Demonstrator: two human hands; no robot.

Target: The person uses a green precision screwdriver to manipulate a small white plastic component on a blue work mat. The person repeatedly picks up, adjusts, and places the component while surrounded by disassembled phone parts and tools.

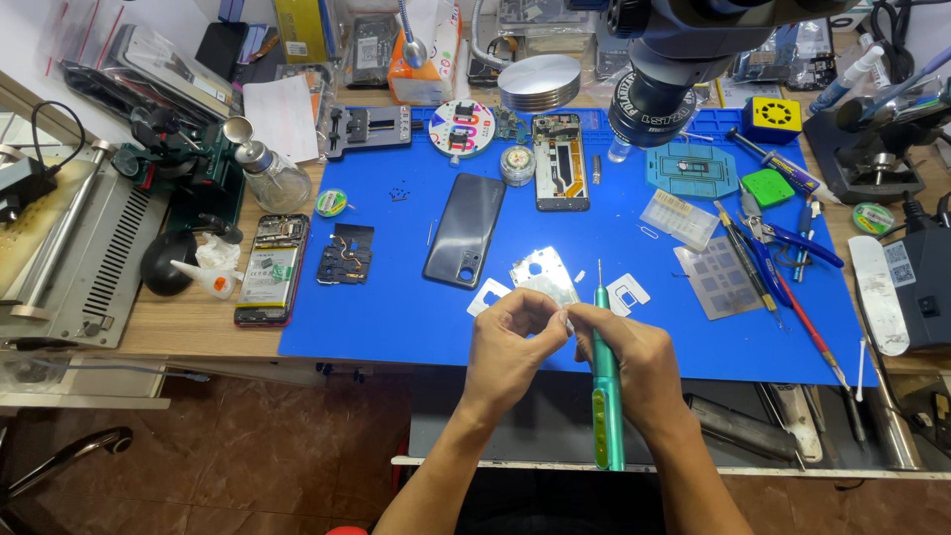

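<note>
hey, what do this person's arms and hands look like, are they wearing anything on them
Both forearms are bare right up to the bottom edge of the picture, with no sleeves showing. The left hand and the right hand are bare too: no gloves, and no rings, watch or wristband that can be seen from this view.

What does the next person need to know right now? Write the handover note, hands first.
Left hand: fingertips pinch a tiny part, too small to identify.
Right hand: holds the green electric screwdriver, tip pointing away, and meets the left fingertips.
On the blue mat: dark back cover, off; metal shield plate beside the hands; phone frame further back.
Opened phone lies left of the mat.
Reassembly not visible.
</note>
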